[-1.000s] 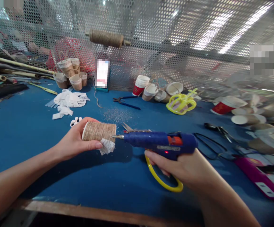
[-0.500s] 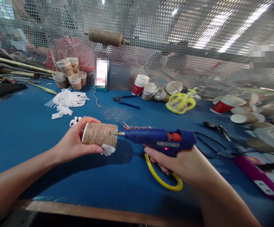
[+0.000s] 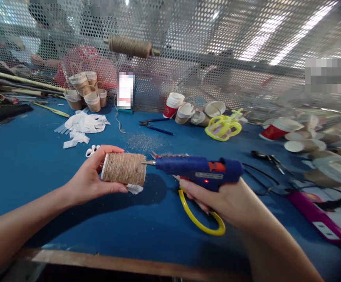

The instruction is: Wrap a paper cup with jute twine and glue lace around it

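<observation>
My left hand is closed round a small cup wrapped in brown twine, tipped on its side with its pale rim to the left. A scrap of white lace-like material shows under the cup's right end. My right hand grips a blue hot glue gun with a small red light lit. The gun's metal nozzle touches or nearly touches the twine near the cup's right end. A yellow scissor handle loops below my right hand; I cannot tell whether that hand holds it too.
White strips lie behind my left hand, near blue-handled pliers. Twine-wrapped little buckets and paper cups stand along the perforated metal screen. At right are a yellow crown-like piece, black cable and a purple power strip.
The cup has turned slightly in my left hand, so less of the white scrap shows below it. The glue gun's nozzle is a little higher against the twine.
</observation>
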